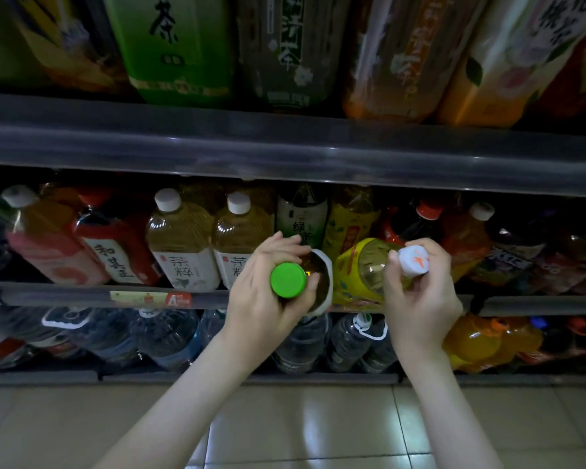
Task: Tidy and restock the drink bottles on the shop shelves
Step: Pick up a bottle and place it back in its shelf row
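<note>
My left hand grips the neck of a green-capped tea bottle with a white label, at the front edge of the middle shelf. My right hand grips the neck of a white-capped bottle with a yellow label, right beside the first. Both bottles tilt toward me, caps foremost. Behind them on the same shelf stand another green tea bottle and another yellow-labelled bottle.
Two white-capped tea bottles stand left of my hands, with red and pink labelled bottles further left. The upper shelf carries large bottles. Water bottles and orange drinks fill the bottom shelf. Beige floor tiles lie below.
</note>
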### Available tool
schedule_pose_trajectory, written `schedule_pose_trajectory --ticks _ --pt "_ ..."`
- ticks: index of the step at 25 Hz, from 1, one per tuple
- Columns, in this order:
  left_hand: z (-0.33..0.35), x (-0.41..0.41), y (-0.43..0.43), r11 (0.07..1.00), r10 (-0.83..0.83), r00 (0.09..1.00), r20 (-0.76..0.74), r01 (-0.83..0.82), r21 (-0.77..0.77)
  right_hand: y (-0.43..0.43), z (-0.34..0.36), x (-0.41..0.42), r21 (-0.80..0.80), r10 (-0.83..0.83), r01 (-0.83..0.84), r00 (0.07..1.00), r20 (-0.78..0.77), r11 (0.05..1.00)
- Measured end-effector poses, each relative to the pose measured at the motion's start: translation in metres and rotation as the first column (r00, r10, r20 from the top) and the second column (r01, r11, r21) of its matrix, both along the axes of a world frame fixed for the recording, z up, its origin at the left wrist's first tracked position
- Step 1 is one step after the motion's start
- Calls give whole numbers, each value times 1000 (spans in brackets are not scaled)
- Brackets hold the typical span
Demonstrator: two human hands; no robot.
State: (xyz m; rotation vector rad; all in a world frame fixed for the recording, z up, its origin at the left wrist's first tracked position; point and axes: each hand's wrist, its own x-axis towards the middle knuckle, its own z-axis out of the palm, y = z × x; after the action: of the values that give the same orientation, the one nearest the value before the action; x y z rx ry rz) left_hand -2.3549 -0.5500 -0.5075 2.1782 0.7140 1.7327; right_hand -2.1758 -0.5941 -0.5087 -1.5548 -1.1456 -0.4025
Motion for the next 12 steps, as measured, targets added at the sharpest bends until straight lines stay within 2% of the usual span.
schedule_pose_trajectory --ticks 4,8,10,12 --pt "26 -30 -21 992 58 997 50 -52 -112 22 10 -7 -145 46 -48 999 -17 988" --pt "41 -63 -17 921 250 966 -72 -260 -291 45 19 -10 -302 60 -66 998 -30 951" --pt "49 -75 -14 872 272 959 -82 -282 -400 58 25 -6 -462 56 -60 998 -22 885" --pt "58 -84 -14 830 295 951 -96 -305 -468 68 31 -4 -626 73 -66 997 -15 777"
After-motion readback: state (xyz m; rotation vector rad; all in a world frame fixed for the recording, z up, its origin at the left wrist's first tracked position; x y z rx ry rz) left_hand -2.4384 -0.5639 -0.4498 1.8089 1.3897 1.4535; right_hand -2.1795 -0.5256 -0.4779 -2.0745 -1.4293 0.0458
